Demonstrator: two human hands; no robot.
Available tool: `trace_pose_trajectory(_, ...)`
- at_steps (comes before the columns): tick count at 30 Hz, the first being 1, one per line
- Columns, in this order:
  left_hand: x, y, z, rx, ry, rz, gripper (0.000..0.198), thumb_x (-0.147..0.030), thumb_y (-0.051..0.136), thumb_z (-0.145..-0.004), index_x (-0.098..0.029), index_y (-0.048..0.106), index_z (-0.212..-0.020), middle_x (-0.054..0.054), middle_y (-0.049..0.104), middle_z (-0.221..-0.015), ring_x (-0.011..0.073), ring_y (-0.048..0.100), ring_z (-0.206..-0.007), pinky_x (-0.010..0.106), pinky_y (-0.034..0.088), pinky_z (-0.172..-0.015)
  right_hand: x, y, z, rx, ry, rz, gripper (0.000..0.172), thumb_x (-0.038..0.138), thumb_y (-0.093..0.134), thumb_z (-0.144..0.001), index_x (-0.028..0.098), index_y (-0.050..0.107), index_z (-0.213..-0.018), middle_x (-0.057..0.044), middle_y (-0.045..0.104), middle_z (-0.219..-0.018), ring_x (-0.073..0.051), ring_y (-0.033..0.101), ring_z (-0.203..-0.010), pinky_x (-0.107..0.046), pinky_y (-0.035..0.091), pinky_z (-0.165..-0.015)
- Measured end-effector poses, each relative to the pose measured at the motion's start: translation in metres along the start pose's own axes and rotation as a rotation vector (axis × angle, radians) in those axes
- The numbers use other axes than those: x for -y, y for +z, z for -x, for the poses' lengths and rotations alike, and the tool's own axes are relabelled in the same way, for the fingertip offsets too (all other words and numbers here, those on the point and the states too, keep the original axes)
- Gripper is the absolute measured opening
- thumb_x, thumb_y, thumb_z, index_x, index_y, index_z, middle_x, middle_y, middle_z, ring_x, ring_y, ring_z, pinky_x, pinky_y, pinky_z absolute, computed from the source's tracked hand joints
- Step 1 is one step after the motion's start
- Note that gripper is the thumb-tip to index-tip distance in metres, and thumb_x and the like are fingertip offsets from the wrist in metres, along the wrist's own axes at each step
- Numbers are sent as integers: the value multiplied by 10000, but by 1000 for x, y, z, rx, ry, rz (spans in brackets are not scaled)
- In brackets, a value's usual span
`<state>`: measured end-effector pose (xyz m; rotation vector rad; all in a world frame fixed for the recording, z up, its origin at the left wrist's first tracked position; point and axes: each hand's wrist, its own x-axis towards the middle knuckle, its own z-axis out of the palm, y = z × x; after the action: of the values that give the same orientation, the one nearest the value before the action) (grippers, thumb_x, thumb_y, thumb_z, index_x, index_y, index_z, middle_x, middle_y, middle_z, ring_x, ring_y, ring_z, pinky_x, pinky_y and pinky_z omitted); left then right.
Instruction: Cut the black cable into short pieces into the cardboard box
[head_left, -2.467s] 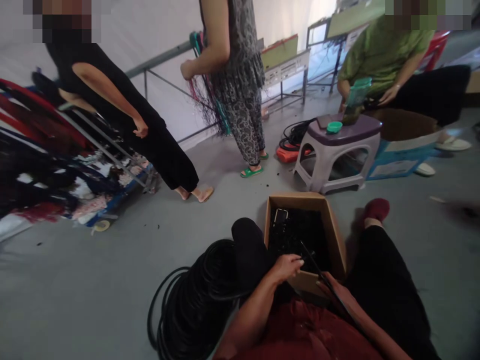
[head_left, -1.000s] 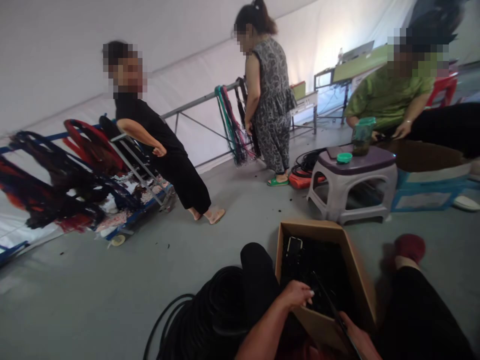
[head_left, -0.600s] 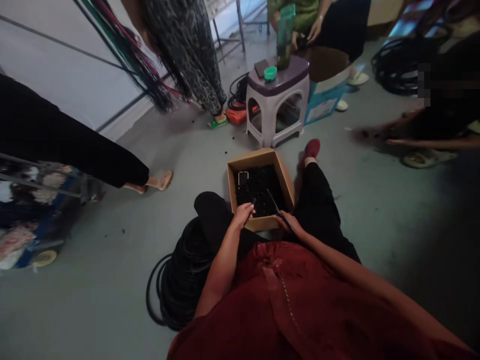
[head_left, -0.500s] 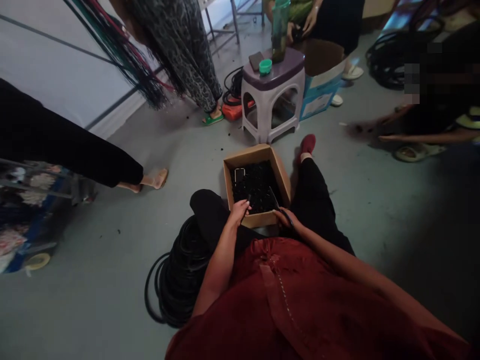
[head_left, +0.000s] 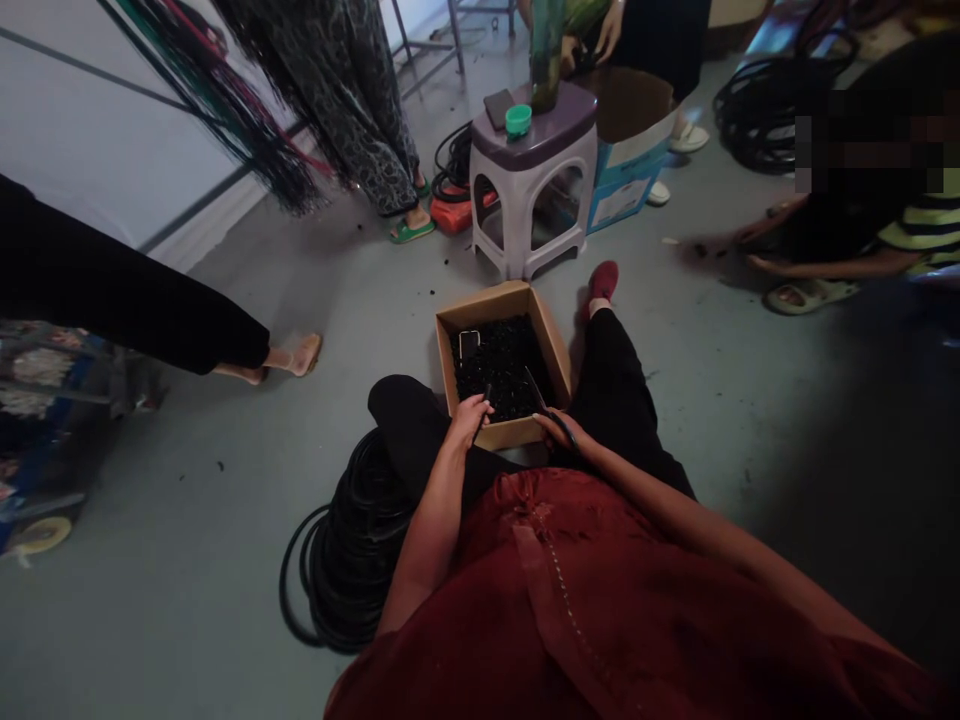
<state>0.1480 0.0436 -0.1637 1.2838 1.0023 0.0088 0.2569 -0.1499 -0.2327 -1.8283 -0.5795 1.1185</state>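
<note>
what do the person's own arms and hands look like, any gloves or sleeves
The left hand and right hand are bare, with no gloves; no watch or bracelet shows on either. The bare forearms come out of the short, loose sleeves of a dark red top, which has a darker band down its front.

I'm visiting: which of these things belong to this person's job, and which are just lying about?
Apparently in use: left hand; right hand; thin dark tool; cardboard box; black scraps; black cable coil.
Apparently just nearby: phone-like object; plastic stool; green cap.
</note>
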Motion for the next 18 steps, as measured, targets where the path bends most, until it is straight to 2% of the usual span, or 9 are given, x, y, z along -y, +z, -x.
trace_pose_trajectory(5, -2, 2, 3, 19, -2, 12, 386, -216, 542, -848, -78, 527, -1208, -17, 583, -685, 28, 445, -451, 173, 336, -456, 6, 7, 4, 62, -40, 86, 426, 532, 513, -840, 174, 549, -1068, -46, 649, -870, -174, 610, -737, -297, 505, -681)
trace_pose_trajectory(11, -2, 2, 3, 38, 10, 1, 321, -278, 523, -875, -86, 583, -1125, -14, 584, -687, 28, 452, -449, 172, 349, -460, 3, 11, 2, 100, -57, 171, 519, 530, 544, -828, 167, 544, -1199, -99, 654, -1109, -265, 608, -1018, -374, 472, -891)
trace_pose_trajectory(15, 0, 3, 1, 46, 4, -32, 381, -272, 549, -860, -90, 560, -1194, -18, 596, -684, 31, 451, -444, 176, 351, -465, 2, 12, 2, 132, -58, 208, 540, 522, 538, -838, 185, 524, -1259, -101, 644, -1171, -279, 601, -1069, -396, 460, -931)
trace_pose_trajectory(18, 2, 4, 0, 69, 0, -69, 374, -291, 578, -843, -91, 592, -1159, -15, 604, -681, 28, 444, -444, 175, 343, -467, 5, 12, 3, 146, -64, 230, 556, 520, 547, -836, 194, 517, -1286, -105, 630, -1209, -288, 586, -1110, -400, 444, -959)
